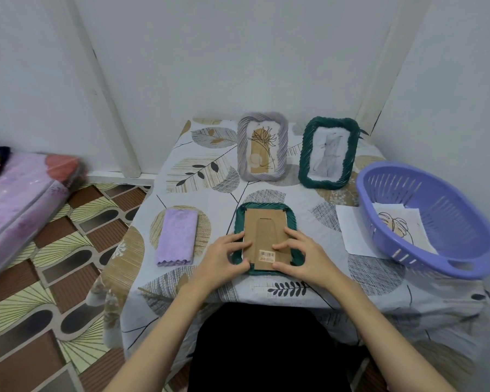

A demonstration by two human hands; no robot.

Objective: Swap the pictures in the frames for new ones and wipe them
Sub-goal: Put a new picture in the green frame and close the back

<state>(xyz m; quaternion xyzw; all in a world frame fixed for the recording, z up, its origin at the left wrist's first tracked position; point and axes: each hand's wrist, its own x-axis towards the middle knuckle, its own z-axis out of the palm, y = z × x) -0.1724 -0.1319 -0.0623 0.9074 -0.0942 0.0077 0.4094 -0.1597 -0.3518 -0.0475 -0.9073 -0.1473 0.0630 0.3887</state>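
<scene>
Small table (317, 190) with a leaf-print cloth sits in a white-walled corner; patterned floor and a pink mattress (20, 193) to the left.

Near centre, a green frame (237, 222) lies face down, so its cardboard back (265, 236) is up and reachable. Barcode sticker (267, 255) sits on the near part of the back. Likely step: working the back loose or seating it, to get at the picture inside. Cannot tell which.

Left hand (224, 257) rests on the frame's near-left edge, fingers curled, tips at the left edge of the back. Right hand (300, 256) lies over the near-right corner, fingers spread flat, pressing on the back by the sticker. Neither hand lifts anything; both pin the frame to the table so it does not slide.

Far side: a grey frame (262, 120) and a second green frame (309, 154) stand upright, tilted back, each showing a picture. Untouched, well apart from the hands.

Folded purple cloth (177, 236) lies flat left of the face-down frame, just beside the left hand, probably staged for wiping.

Right: purple basket (393, 250) tilts, resting on a white sheet (351, 230); a leaf print (399, 224) lies inside it. Whether these are the new pictures or removed ones cannot be told.
</scene>
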